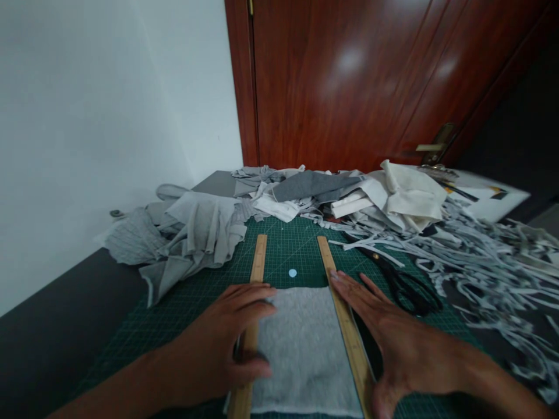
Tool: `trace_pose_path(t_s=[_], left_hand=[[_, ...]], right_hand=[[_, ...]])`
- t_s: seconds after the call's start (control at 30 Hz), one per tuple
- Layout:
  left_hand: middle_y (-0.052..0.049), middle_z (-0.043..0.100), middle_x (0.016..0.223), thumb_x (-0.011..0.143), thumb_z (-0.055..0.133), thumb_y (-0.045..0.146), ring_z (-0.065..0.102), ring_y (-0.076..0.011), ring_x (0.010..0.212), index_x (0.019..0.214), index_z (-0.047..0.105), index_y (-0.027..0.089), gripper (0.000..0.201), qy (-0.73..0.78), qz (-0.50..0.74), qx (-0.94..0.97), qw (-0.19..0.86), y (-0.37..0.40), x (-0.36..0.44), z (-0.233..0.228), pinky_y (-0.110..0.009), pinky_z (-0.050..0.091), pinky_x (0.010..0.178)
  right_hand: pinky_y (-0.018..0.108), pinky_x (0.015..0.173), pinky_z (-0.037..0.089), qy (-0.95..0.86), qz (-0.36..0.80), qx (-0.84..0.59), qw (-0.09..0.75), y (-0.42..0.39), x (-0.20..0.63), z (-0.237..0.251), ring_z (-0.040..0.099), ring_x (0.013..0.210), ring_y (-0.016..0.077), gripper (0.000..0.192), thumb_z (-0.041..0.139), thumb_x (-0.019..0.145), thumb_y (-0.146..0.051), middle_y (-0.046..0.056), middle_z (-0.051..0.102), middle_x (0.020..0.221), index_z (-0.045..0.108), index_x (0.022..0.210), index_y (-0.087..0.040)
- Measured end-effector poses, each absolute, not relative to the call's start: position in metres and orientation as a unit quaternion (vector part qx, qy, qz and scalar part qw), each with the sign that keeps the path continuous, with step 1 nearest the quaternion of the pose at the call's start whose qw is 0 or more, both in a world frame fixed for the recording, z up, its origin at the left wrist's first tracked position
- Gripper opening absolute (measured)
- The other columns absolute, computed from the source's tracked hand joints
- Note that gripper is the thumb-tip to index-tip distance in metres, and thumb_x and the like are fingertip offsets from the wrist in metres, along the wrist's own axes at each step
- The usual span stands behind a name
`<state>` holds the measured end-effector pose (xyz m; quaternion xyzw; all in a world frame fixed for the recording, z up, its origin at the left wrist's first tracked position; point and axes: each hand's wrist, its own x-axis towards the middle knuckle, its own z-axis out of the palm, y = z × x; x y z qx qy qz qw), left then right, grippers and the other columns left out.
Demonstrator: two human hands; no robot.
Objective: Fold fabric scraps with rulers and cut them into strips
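Observation:
A piece of grey fabric [301, 349] lies flat on the green cutting mat [288, 238]. Along its left edge runs one wooden ruler [258, 262], and a second wooden ruler [353, 343] lies along its right edge, slightly slanted. My left hand [222, 343] lies across the left ruler, with fingers and thumb apart and their tips on the fabric. Spread beside the right ruler is my right hand [384, 331]; its fingertips press the ruler's upper part and its thumb is near the lower end. A pale round dot [292, 273] shows on the mat beyond the fabric.
Black-handled scissors [404, 285] lie right of my right hand. A tangle of grey fabric strips [484, 279] spreads further right. Crumpled grey cloth [196, 227] is at the left, with white and grey scraps [393, 195] at the back. A wall and a wooden door [340, 81] stand behind.

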<state>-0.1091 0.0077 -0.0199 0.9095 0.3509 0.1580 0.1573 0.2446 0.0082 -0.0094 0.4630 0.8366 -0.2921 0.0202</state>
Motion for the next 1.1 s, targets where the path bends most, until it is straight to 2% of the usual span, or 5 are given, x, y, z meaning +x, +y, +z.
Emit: trace_pose_path(t_s=[0.17,0.43,0.8,0.9,1.1], left_hand=[[-0.012,0.050,0.162,0.079,0.087,0.054,0.047,-0.0336,0.149,0.149,0.053,0.027,0.082,0.342,0.184,0.909,0.151,0.010,-0.122,-0.033,-0.054,0.036,0.124],[-0.016,0.051,0.162,0.074,0.083,0.073,0.047,-0.0374,0.149,0.152,0.054,0.024,0.097,0.342,0.172,0.910,0.159,0.011,-0.127,-0.029,-0.057,0.039,0.124],[-0.015,0.022,0.176,0.066,0.085,0.077,0.030,-0.0395,0.159,0.167,0.025,0.033,0.125,0.394,0.170,0.885,0.180,0.011,-0.140,-0.050,-0.060,0.030,0.128],[-0.015,0.025,0.174,0.060,0.086,0.080,0.033,-0.0401,0.157,0.167,0.022,0.032,0.134,0.414,0.188,0.875,0.163,0.010,-0.140,-0.053,-0.058,0.032,0.128],[-0.013,0.029,0.173,0.058,0.086,0.082,0.036,-0.0413,0.155,0.166,0.026,0.033,0.133,0.416,0.183,0.878,0.150,0.011,-0.144,-0.055,-0.059,0.034,0.127]], right_hand=[[0.059,0.129,-0.013,0.830,-0.290,0.476,0.015,0.005,0.243,-0.010,-0.005,0.163,0.0414,0.164,0.097,0.048,-0.059,0.017,-0.003,0.179,-0.003,0.170,-0.012],[0.060,0.130,-0.012,0.832,-0.283,0.476,0.015,0.006,0.245,-0.013,-0.004,0.163,0.0430,0.164,0.098,0.048,-0.056,0.016,-0.001,0.179,-0.001,0.171,-0.014],[0.061,0.130,-0.011,0.816,-0.285,0.501,0.036,0.003,0.242,-0.011,-0.009,0.162,0.0441,0.163,0.098,0.046,-0.052,0.013,-0.003,0.180,-0.002,0.171,-0.015],[0.060,0.130,-0.010,0.821,-0.279,0.497,0.038,0.004,0.243,-0.012,-0.007,0.163,0.0427,0.162,0.097,0.048,-0.053,0.014,-0.004,0.179,-0.003,0.170,-0.015],[0.061,0.131,-0.007,0.829,-0.275,0.487,0.025,0.006,0.248,-0.018,-0.005,0.162,0.0450,0.160,0.097,0.050,-0.053,0.013,-0.002,0.179,-0.002,0.171,-0.017]])
